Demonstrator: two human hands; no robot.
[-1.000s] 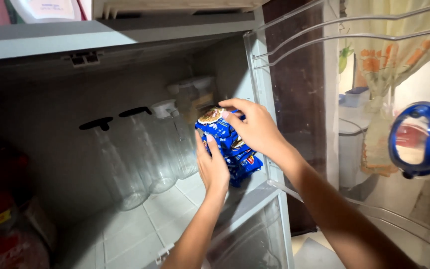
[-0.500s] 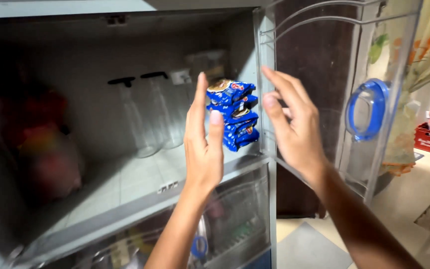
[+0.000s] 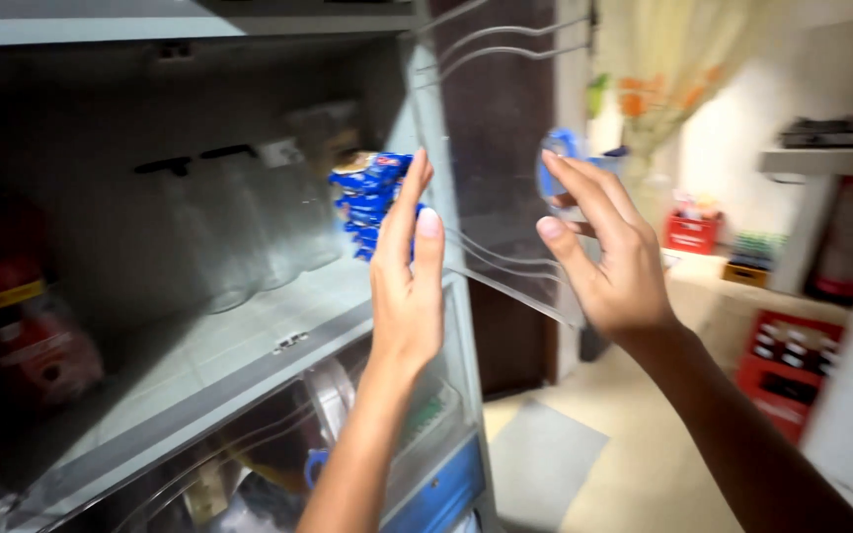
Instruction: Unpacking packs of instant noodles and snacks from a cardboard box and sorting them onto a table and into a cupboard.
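A stack of blue snack packets (image 3: 367,202) stands on the cabinet shelf (image 3: 249,341) near its right front corner. My left hand (image 3: 407,281) is raised in front of the stack, fingers straight and apart, holding nothing; it partly covers the packets. My right hand (image 3: 609,252) is open too, palm facing left, held in front of the clear cabinet door (image 3: 505,148) and close to its blue round handle (image 3: 555,163). Neither hand touches the packets.
Clear empty jars with black lids (image 3: 219,227) line the back of the shelf. Red packages (image 3: 22,336) sit at the shelf's left. Below is a compartment with a clear front (image 3: 348,434). Red crates (image 3: 792,355) and a curtain (image 3: 673,69) are at the right.
Both hands let go of the packet stack and drew back from the shelf, staying open. The view swung to the right, showing more of the room.
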